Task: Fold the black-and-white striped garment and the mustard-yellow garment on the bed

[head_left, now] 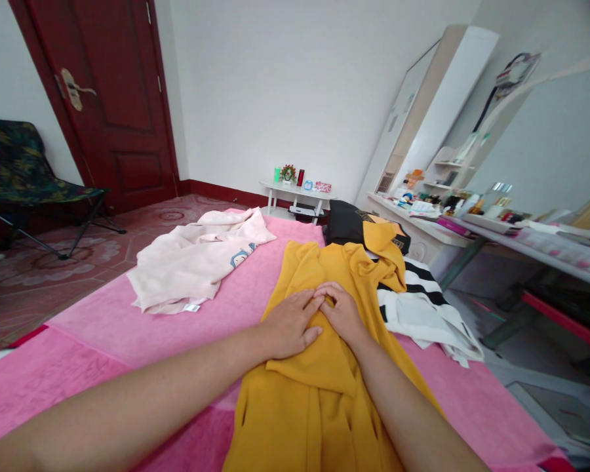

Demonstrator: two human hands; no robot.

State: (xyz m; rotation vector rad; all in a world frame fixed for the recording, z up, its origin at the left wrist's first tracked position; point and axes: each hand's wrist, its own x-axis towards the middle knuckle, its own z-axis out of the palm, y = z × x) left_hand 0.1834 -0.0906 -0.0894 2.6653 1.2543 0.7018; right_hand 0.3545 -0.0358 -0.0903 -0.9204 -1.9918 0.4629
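Note:
A mustard-yellow long-sleeved garment (295, 419) lies spread lengthwise on the pink bed cover in front of me. One sleeve is folded across its front, and the other sleeve (386, 246) sticks out to the far right. My left hand (295, 324) rests palm down on the folded part, fingers stretched out and thumb apart. Beside it, my right hand (341, 311) lies on the same cloth with its fingers slightly bent; its fingertips meet those of the left. Cloth under both palms is hidden.
A pale pink top (187, 262) lies left on the pink cover (177, 334). To the right are a black-and-white striped garment (423, 308) and a black garment (344, 219). Beyond stand a small white table (297, 190), a cluttered dressing table (423, 226) and a folding chair (24, 170).

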